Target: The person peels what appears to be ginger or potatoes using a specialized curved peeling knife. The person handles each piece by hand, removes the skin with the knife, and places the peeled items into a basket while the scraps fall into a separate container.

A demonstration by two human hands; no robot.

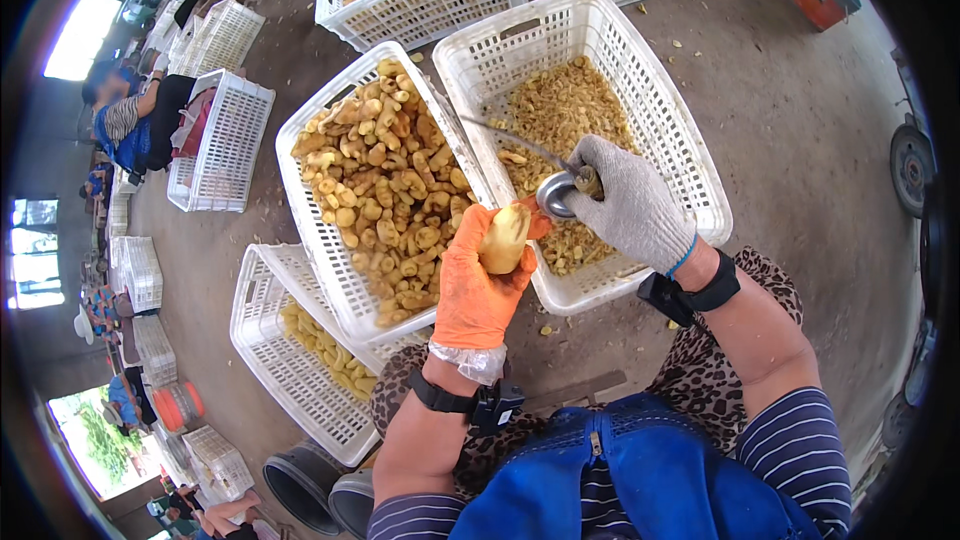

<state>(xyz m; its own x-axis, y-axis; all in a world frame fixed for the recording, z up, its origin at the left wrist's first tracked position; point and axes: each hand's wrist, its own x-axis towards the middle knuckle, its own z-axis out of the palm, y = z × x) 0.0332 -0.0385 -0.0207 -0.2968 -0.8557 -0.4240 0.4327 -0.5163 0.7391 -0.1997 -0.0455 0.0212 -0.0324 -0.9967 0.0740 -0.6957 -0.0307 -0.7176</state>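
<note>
My left hand (pixel 480 277), in an orange rubber glove, grips a pale ginger piece (pixel 504 240) with a brownish patch near its top. In a grey knitted glove, my right hand (pixel 626 191) holds a hand tool (pixel 556 195) close beside the ginger. A rounded shiny metal part and a long thin strip reaching up and left show on the tool; its exact kind I cannot tell. Below my right hand lie ginger peelings (pixel 570 109) in a white plastic crate (pixel 660 82). Knobbly ginger roots (pixel 390 180) fill another white crate (pixel 300 199) left of my hands.
Paler ginger pieces (pixel 326 345) lie in a lower-left crate (pixel 292 390), partly under the ginger crate. Beyond stands another loaded crate (pixel 427 7). Black buckets (pixel 304 484) sit by my left side. A person (pixel 127 116) sits at far left; wheels (pixel 911 169) line the right.
</note>
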